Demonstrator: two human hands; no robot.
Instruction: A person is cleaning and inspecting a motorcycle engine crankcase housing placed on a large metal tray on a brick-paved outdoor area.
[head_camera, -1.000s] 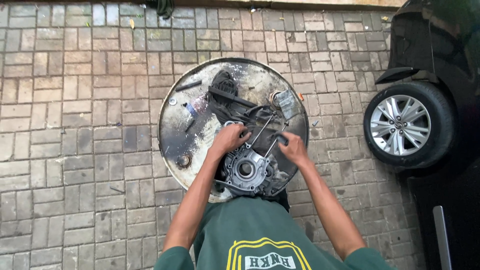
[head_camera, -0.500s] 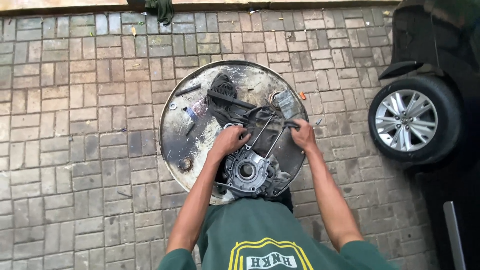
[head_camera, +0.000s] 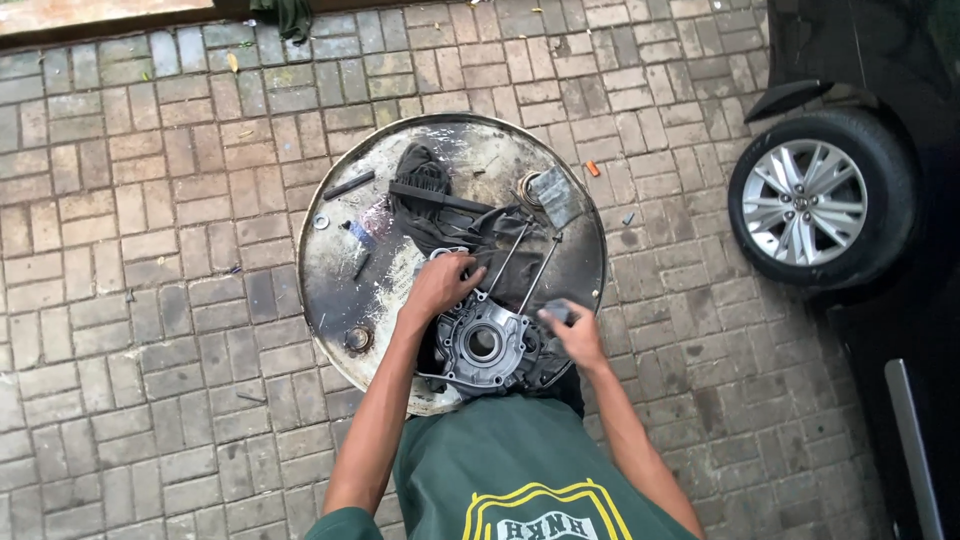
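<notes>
Surface: a round, stained metal drum top (head_camera: 340, 280) is seen in the middle of the frame, set on a grey brick paving floor (head_camera: 130, 300).
Main part: a grey cast-metal engine casing with a round central bore (head_camera: 485, 345) is laid on the lower part of the drum top, just above the green shirt (head_camera: 520, 470) at the bottom edge.
Left hand: the left hand (head_camera: 438, 285) is placed on the upper left edge of the casing, fingers curled and closed on a small part there; what exactly is pinched cannot be told.
Right hand: the right hand (head_camera: 572, 335) is held at the casing's right edge, fingers wrapped around a small dark object (head_camera: 558, 314).
Studs: two long thin metal rods (head_camera: 520, 262) are seen rising from the casing toward the upper right, between the two hands.
Cloth: a dark crumpled rag (head_camera: 440, 215) is spread above the casing, with a black bar-shaped tool (head_camera: 440, 196) lying across it.
Other items: a small metal ring (head_camera: 321, 221) is near the left rim, and a round rusty fitting (head_camera: 357, 338) is at the lower left.
Right of frame: a black car with a silver alloy wheel (head_camera: 805, 200) is parked well apart from the drum.
</notes>
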